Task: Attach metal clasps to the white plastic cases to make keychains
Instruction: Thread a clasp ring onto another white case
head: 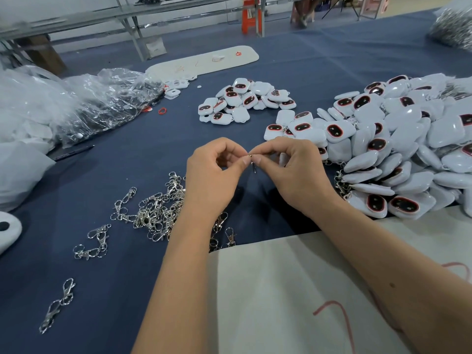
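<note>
Clasp (252, 163) btwn both hands' fingers (245, 160).

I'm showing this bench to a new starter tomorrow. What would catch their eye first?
Probably the big heap of white plastic cases with dark red-rimmed ovals, filling the right side of the blue table, with a smaller pile behind the hands. Next, the left hand and right hand pinching a small metal clasp together at centre. A tangle of shiny loose clasps lies to the left of the forearms.
</note>
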### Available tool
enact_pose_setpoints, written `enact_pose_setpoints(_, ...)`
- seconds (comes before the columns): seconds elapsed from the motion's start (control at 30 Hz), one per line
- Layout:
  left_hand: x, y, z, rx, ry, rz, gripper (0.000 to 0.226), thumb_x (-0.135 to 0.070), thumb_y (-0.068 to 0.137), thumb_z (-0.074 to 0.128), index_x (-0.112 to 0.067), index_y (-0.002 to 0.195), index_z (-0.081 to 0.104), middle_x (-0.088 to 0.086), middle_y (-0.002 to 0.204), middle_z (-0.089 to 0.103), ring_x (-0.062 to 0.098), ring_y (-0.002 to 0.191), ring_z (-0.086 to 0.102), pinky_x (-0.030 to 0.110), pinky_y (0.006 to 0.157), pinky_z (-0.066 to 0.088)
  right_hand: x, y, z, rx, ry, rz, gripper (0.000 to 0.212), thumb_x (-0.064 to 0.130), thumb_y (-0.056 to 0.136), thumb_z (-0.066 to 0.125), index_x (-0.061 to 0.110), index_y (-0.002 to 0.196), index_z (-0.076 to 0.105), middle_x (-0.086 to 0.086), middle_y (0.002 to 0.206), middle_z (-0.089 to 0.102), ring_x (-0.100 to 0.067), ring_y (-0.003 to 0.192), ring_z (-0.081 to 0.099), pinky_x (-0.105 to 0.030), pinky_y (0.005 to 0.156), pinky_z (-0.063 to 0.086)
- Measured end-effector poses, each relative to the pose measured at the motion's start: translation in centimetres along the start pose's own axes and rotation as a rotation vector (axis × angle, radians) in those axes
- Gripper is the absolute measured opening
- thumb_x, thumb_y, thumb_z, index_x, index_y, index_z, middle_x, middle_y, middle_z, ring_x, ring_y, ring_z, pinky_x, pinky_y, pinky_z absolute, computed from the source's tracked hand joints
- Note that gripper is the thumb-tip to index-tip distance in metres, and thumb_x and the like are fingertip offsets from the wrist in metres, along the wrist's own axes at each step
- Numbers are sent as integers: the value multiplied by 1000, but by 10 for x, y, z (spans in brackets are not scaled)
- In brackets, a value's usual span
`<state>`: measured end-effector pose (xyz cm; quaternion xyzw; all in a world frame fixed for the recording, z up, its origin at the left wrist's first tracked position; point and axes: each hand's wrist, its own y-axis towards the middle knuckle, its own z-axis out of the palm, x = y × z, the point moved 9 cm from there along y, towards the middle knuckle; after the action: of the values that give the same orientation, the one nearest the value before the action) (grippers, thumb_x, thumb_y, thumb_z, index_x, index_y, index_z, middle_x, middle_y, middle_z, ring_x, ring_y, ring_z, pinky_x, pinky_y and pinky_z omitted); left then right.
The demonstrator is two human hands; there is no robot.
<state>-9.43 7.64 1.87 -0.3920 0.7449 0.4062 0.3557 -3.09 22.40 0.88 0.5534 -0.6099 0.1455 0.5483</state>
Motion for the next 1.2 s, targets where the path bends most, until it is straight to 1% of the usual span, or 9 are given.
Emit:
enact_pose_setpoints(0.17,2,0,1,14,15,-2,13,-10,87,76,-18,79,72,-10,68,64,5,63,56,16,64,45,2,0,0,-10,-11,-13,14,6,90,77,19,90,81,22,73,66,12,67,57,-4,66,39)
enact_pose_setpoints(0.3,-2,-1,0,-15,1,5,14,-7,87,74,-17,77,72,-11,67,65,6,63,58,18,64,46,-1,1,2,17,35,10,10,9,92,75,16,90,81,16,73,70,7,66,59,-6,66,41)
enact_pose_setpoints(0.47,-5,0,-2,-33,-106,1,12,-6,88,72,-15,80,72,4,75,72,34,80,68,48,78,59,-8,2,10,112,151,52,12,10,98,70,12,89,79,12,70,70,4,60,55,-7,63,40)
enact_pose_setpoints(0.57,-6,0,0,-21,-113,2,12,-6,89,72,-15,80,71,7,76,72,37,80,67,52,77,57,-9,2,6,91,232,51,9,8,96,71,11,92,79,11,75,73,2,72,62,-11,73,46)
enact_pose_setpoints(0.7,-4,0,2,-2,-120,6,12,-6,89,72,-14,81,71,8,76,71,37,79,66,50,75,58,-10,2,6,84,285,57,10,7,96,70,11,91,77,1,78,74,-4,76,64,-14,75,49)
enact_pose_setpoints(0.87,4,-1,9,84,-261,-90,14,-6,97,63,-9,84,70,2,72,71,10,68,64,23,65,54,-13,2,9,121,367,100,14,9,99,64,10,88,73,10,67,61,-4,57,42,-14,56,35)
enact_pose_setpoints(1.03,5,-1,9,98,-347,-121,16,-8,98,64,-10,85,72,4,74,71,13,70,63,26,67,53,-16,3,11,181,358,137,17,14,99,64,15,86,74,4,69,65,-25,66,36,-27,58,30)
enact_pose_setpoints(1.13,4,-2,9,98,-326,-110,13,-9,97,67,-9,86,73,1,72,71,11,68,64,22,65,52,-15,2,11,187,333,135,16,15,99,64,16,86,74,-2,73,68,-28,68,37,-36,61,30)
enact_pose_setpoints(1.2,2,-3,9,93,-295,-96,9,-7,94,69,-7,86,73,1,69,72,8,65,64,21,63,53,-14,2,9,154,305,118,15,11,100,64,12,88,73,-1,72,67,-26,68,38,-35,63,31)
